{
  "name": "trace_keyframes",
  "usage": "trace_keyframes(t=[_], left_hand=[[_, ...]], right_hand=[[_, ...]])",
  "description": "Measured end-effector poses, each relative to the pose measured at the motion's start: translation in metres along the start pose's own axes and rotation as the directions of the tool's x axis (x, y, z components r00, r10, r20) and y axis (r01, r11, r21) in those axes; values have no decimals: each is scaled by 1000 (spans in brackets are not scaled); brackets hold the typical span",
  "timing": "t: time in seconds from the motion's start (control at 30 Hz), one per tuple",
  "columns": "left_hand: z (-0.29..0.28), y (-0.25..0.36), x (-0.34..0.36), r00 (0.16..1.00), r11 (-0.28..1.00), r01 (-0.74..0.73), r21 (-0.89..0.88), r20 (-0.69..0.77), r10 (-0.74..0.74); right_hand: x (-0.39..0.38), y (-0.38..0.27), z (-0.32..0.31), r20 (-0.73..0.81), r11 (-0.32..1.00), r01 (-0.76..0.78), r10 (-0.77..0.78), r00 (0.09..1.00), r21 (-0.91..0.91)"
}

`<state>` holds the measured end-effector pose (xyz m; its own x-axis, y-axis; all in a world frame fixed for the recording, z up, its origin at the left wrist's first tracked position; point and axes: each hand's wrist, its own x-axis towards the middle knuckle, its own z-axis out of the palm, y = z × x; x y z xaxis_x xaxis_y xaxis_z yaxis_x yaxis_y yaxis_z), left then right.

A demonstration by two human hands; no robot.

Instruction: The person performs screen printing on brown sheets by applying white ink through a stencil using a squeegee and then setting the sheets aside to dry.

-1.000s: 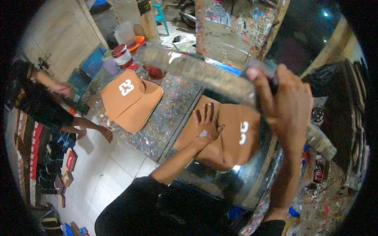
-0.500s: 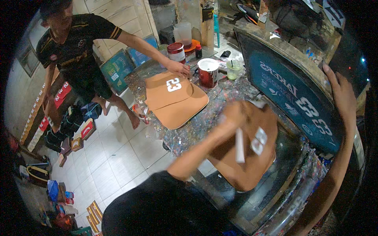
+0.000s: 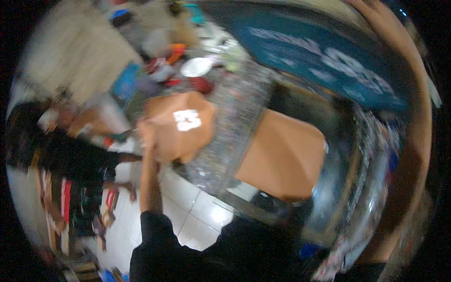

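Note:
Motion blurs the whole view. At the left, my left hand (image 3: 146, 129) has closed on the left edge of a brown sheet panel (image 3: 164, 136) with a white printed number, over the table's left end. A second brown panel (image 3: 284, 152), with no print showing, lies flat on the dark printing bed (image 3: 336, 188) at right of centre. Beyond it, a blue printing screen (image 3: 319, 61) with pale lettering stands tilted up. My right hand (image 3: 366, 5), cut off by the upper edge, grips the screen's frame; its fingers are mostly out of sight.
A paint-spattered tabletop (image 3: 235, 117) lies between the panels. At its far end are a red pot with a white top (image 3: 197, 68), other containers and an orange dish (image 3: 176, 52). Another person in black (image 3: 56, 150) is at the left, near stacked items on the tiled floor.
The view has turned. My left hand has moved from the panel on the bed to the left, where it holds a printed panel. The bed's panel now shows no print. The other person's hand has left the table.

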<state>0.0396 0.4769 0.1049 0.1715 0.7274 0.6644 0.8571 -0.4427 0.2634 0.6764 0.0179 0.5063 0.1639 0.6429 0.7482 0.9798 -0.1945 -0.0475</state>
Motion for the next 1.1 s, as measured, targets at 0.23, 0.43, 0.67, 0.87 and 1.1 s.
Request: trace_keyframes(t=[0.23, 0.43, 0.67, 0.87, 1.1], left_hand=[[-98, 321, -144, 557, 698, -554, -454, 421, 716], [-121, 370, -197, 292, 613, -535, -581, 554, 780], [-115, 360, -198, 286, 583, -588, -561, 530, 798], [-151, 378, -173, 704, 504, -171, -847, 253, 664], [-191, 383, -188, 441, 113, 881, -459, 884, 154]], right_hand=[[-3, -70, -27, 220, 946, -191, 251, 943, -261], [-27, -97, -39, 188, 921, -252, 315, 930, -299], [-33, -130, -55, 413, 898, -359, 437, 799, -256], [-113, -154, -6, -7, 980, -154, 154, 988, -129], [-329, -243, 7, -94, 918, -352, 372, 923, 181]])
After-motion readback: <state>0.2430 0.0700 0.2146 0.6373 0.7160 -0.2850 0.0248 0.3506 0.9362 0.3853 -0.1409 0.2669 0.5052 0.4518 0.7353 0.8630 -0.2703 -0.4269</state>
